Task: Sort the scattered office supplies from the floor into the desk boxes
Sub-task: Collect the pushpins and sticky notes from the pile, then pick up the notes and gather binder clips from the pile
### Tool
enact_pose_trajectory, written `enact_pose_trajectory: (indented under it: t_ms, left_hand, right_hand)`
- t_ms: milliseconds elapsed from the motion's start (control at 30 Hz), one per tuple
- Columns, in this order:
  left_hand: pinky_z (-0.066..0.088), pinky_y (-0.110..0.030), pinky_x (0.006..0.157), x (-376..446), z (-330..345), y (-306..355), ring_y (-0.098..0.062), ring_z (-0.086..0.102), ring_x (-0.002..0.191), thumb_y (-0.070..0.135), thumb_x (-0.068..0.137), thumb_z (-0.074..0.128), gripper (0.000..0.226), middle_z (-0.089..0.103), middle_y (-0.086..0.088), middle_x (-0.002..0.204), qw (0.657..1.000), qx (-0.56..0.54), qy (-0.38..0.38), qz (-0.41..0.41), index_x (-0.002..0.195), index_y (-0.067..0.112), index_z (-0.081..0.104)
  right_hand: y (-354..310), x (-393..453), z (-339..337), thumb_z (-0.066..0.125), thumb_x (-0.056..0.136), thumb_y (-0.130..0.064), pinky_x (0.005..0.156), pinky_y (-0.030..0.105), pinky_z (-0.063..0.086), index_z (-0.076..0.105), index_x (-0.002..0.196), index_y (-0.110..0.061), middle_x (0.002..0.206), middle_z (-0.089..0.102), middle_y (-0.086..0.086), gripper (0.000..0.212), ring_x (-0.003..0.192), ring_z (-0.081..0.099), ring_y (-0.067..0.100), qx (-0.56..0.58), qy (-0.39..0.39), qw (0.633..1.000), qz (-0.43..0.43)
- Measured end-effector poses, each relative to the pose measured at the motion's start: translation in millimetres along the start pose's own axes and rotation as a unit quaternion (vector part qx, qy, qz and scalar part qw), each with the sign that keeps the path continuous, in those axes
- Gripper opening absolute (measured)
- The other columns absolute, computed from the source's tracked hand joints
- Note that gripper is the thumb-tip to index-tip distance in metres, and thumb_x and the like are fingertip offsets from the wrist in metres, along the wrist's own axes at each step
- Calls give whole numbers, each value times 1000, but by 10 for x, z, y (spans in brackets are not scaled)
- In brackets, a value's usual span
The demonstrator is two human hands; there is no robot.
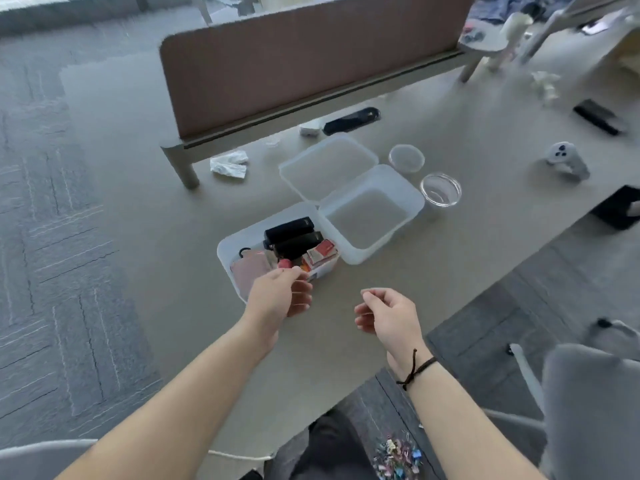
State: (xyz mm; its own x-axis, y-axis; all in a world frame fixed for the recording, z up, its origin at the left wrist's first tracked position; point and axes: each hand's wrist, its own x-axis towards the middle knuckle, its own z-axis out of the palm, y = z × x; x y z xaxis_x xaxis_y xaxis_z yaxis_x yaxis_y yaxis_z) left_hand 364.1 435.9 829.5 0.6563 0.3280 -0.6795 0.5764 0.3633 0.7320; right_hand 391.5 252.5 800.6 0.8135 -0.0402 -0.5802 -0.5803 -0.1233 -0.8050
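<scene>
A clear plastic box (224,251) stands on the desk, holding black staplers (292,233), red-and-white small cartons (321,252) and a pink flat item (247,273). My left hand (277,296) hovers over its near corner, fingers pinched on a small red item (284,264). My right hand (386,315) floats above the desk to the right, loosely curled, with nothing visible in it. A second clear box (414,199) stands empty beside the first. A heap of colourful binder clips (398,457) lies on the carpet below, by my legs.
A clear lid (329,161) lies behind the boxes, with two round clear cups (406,157) (440,189) to the right. A brown desk divider (311,64), crumpled tissue (229,163), black case (349,121), white controller (568,161) and grey chair (588,393) are around.
</scene>
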Motion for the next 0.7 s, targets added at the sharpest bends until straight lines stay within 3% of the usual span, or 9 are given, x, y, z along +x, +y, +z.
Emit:
enact_pose_trajectory:
  t_ms: [200, 433, 700]
  left_hand:
    - [48, -28, 59, -304, 152, -695, -19, 58, 59, 16, 102, 51, 21, 65, -6, 75, 981, 137, -139, 8, 86, 12, 66]
    - [47, -33, 66, -906, 294, -1577, -21, 59, 63, 12, 98, 51, 22, 67, -8, 77, 935, 277, -223, 4, 84, 9, 67]
    - [51, -35, 68, -1439, 615, -2614, -23, 63, 69, 17, 98, 53, 24, 72, -7, 77, 852, 436, -277, 87, 83, 10, 69]
  right_hand:
    - [914, -959, -433, 59, 99, -9, 51, 28, 51, 66, 96, -9, 75, 67, 9, 7, 56, 59, 17, 45, 119, 989, 72]
    - [1794, -2024, -971, 59, 97, -12, 49, 28, 46, 64, 98, -10, 77, 66, 7, 5, 55, 57, 16, 17, 238, 962, 132]
    - [2892, -2785, -1689, 56, 98, -11, 51, 30, 44, 64, 96, -9, 74, 64, 7, 9, 58, 55, 20, 45, 296, 935, 189]
